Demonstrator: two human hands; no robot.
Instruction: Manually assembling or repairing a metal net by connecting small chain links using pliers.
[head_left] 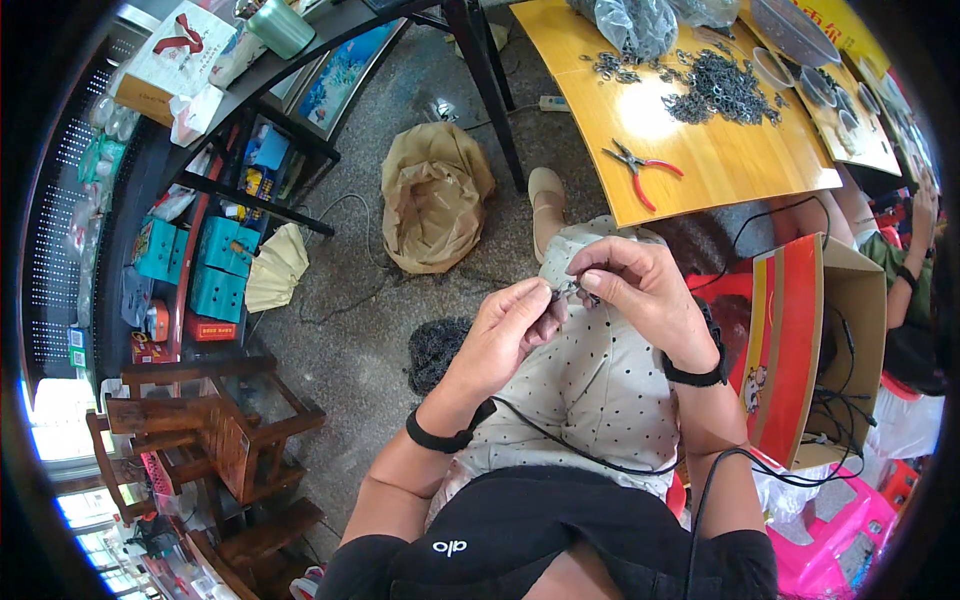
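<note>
Between left hand and right hand sit dark pieces.

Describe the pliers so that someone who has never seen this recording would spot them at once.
Find the glossy yellow-orange tabletop at the upper right, beyond the person's right hand. On it, toward the near-left corner from the heap of small dark metal pieces, lie the metal pliers. Their two spread, bright red handles distinguish them from the dark heap.
</note>
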